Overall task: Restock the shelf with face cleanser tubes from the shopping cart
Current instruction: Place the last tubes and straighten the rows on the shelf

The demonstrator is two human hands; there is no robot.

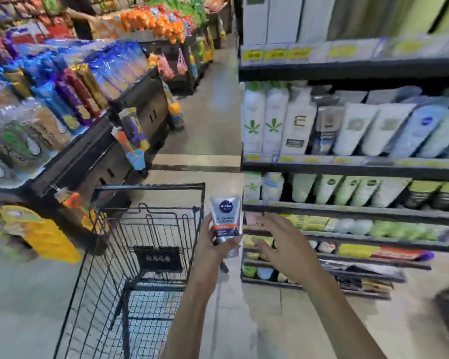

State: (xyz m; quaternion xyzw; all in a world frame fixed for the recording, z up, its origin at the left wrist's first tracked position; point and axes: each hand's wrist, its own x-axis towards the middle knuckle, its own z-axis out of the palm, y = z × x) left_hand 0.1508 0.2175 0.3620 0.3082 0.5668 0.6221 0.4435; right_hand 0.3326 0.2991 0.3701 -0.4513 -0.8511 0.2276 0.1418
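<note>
My left hand [213,242] grips a silver and white face cleanser tube [226,218] with a blue round logo and an orange band, held upright just right of the black wire shopping cart [151,193]. Just right of the tube, my right hand [283,242] hovers with its fingers spread and holds nothing. The shelf [347,167] on the right carries rows of white, grey and pale green cleanser tubes on several levels. What lies at the cart's bottom is hard to make out through the wire.
A black display stand [130,117] packed with colourful snack bags runs along the left of the aisle, with small toys hung on its end. The grey floor of the aisle [208,125] stretches ahead between stand and shelf. A person stands at the far top left.
</note>
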